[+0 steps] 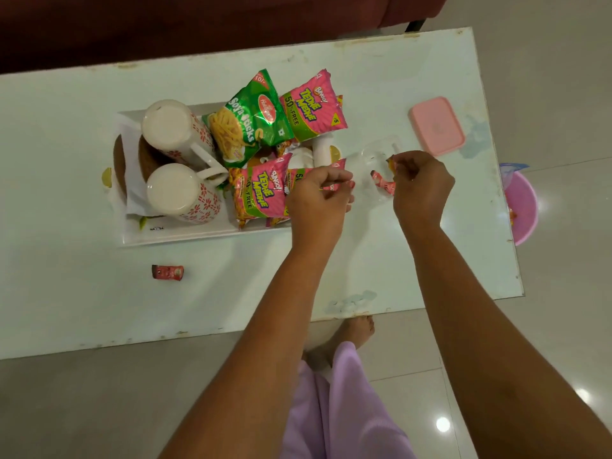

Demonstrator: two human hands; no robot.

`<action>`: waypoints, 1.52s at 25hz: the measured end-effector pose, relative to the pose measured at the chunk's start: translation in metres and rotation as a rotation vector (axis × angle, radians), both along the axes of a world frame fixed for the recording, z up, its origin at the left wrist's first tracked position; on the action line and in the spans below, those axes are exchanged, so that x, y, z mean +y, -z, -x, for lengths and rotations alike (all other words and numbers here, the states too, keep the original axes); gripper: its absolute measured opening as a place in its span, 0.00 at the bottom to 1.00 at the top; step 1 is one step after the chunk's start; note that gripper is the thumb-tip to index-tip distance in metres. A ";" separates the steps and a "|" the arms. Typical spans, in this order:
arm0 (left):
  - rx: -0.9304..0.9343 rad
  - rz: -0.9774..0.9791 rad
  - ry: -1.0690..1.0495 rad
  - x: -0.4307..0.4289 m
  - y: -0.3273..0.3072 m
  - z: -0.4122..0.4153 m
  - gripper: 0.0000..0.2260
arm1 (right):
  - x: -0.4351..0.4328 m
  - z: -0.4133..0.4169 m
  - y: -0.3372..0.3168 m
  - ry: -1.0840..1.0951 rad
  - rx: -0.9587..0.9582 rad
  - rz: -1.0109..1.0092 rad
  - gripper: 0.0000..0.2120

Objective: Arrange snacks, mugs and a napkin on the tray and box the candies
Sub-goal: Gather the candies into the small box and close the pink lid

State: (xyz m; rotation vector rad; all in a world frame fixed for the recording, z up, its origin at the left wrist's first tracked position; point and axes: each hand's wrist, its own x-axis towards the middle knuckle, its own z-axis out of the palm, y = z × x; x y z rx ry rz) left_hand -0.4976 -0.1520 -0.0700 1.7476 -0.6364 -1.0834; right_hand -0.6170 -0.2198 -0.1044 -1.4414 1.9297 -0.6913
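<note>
A white tray [185,236] on the table holds two upturned white mugs with red flowers [177,130] [185,193], a white napkin [132,180], a green Soya Sticks bag [246,120] and pink Tedhe Medhe bags [313,106] [261,190]. To its right sits a clear plastic box [377,154] with a red wrapped candy [384,185] in it. My left hand [319,197] pinches a small candy at the tray's right end. My right hand [422,183] pinches an orange candy over the box. The pink lid [437,125] lies farther right. Another red candy [167,272] lies near the front.
The white table [82,309] ends close on the right, where a pink bowl [525,210] sits on the floor below. A dark red sofa [165,24] runs along the far edge. My bare foot [351,332] and lilac clothing are under the near edge.
</note>
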 end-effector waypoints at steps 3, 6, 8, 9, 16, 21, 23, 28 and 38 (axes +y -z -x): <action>0.059 0.025 -0.173 0.042 0.004 -0.037 0.10 | 0.030 -0.037 -0.010 -0.002 -0.188 0.060 0.09; -0.008 -0.054 -0.482 0.093 0.021 -0.086 0.08 | 0.071 -0.086 -0.021 -0.084 -0.300 0.154 0.08; -0.179 -0.188 -0.601 0.129 0.035 -0.121 0.08 | 0.102 -0.121 -0.021 -0.236 -0.349 0.120 0.07; -0.302 -0.255 -0.589 0.146 0.042 -0.138 0.09 | 0.117 -0.138 -0.018 -0.336 -0.340 0.076 0.07; -0.668 -0.426 0.016 0.195 0.087 -0.188 0.12 | 0.165 -0.196 0.007 -0.600 -0.260 -0.097 0.08; -0.812 -0.444 0.125 0.196 0.092 -0.196 0.07 | 0.159 -0.195 0.005 -0.578 -0.264 -0.136 0.08; -0.830 -0.387 0.080 0.194 0.084 -0.190 0.09 | 0.149 -0.192 -0.003 -0.533 -0.318 -0.124 0.07; -0.654 -0.069 -0.125 0.169 0.045 -0.145 0.09 | 0.078 -0.158 -0.025 -0.347 -0.336 0.125 0.08; -0.504 0.143 -0.042 -0.003 -0.013 -0.080 0.12 | -0.093 -0.067 -0.003 -0.351 0.181 0.117 0.12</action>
